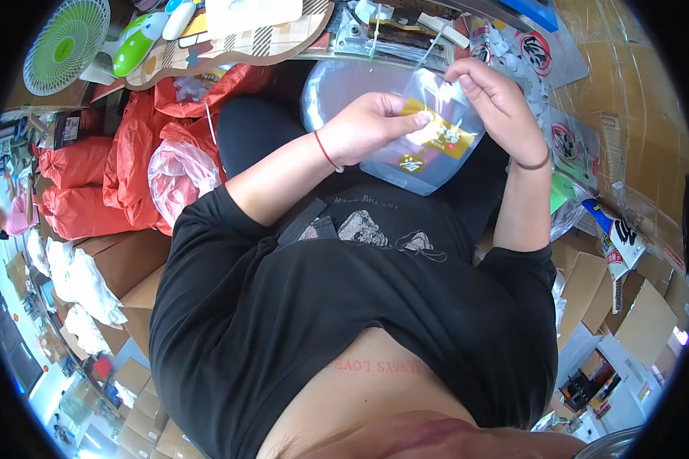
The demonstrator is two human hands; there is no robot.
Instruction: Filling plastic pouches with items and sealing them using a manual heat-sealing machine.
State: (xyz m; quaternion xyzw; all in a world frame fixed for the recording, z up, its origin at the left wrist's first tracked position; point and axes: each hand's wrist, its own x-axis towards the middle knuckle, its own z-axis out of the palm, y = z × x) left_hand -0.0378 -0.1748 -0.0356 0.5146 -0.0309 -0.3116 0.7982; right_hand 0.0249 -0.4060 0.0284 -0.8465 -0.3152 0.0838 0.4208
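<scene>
A clear plastic pouch with a yellow and white printed panel is held up in front of my lap. My left hand grips its left side, with the thumb lying flat over the yellow panel. At the pouch's upper right edge, my right hand is closed, thumb against bent fingers, pinching the plastic near the top. Behind the pouch sits a large, rounded, see-through plastic bag or tub; its exact kind I cannot tell. Glare hides part of the pouch's upper face.
Beyond my hands, a table edge carries a metal device and a checked board. A green fan stands far left. Red plastic bags pile up on the left. Cardboard boxes and printed clear bags are on the right.
</scene>
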